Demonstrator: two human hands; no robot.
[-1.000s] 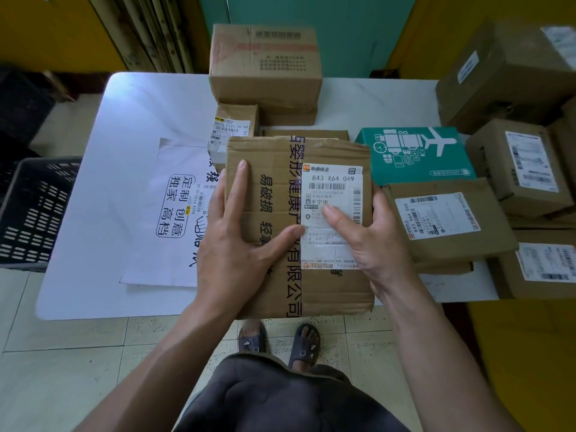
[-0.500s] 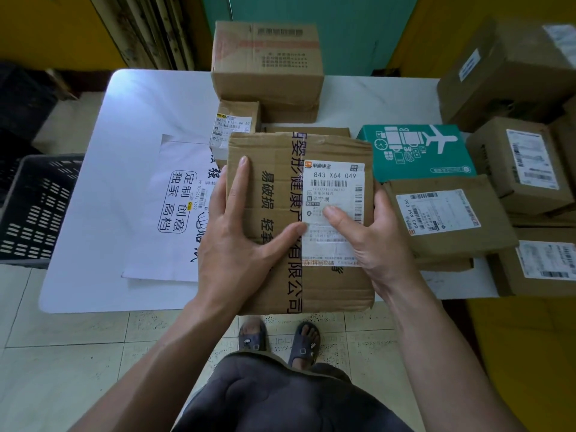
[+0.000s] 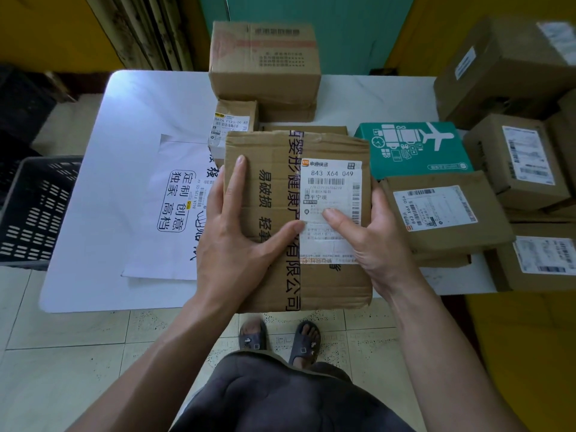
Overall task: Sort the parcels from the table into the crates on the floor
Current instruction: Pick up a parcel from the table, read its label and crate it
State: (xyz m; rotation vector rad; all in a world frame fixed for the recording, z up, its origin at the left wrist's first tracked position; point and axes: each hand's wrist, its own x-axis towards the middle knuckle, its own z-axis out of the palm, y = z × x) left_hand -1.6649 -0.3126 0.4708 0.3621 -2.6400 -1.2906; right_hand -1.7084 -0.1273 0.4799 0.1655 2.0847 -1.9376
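I hold a flat brown cardboard parcel (image 3: pixel 327 145) with black printed tape and a white shipping label, lifted over the table's front edge. My left hand (image 3: pixel 240 244) grips its left side, fingers spread on top and thumb across the tape. My right hand (image 3: pixel 371 232) grips the right side, thumb lying on the label. A dark slatted crate (image 3: pixel 34 210) stands on the floor to the left of the white table (image 3: pixel 124 120).
More parcels lie on the table: a white mailer bag (image 3: pixel 162 213), a small brown box (image 3: pixel 233 123), a large brown box (image 3: pixel 265 60) at the back, a green box (image 3: pixel 411 148), and several labelled brown boxes (image 3: pixel 442 213) stacked at the right. My sandalled feet stand on the tiled floor.
The parcel and both hands stay almost as they were; the view has shifted very slightly and my grip looks the same.
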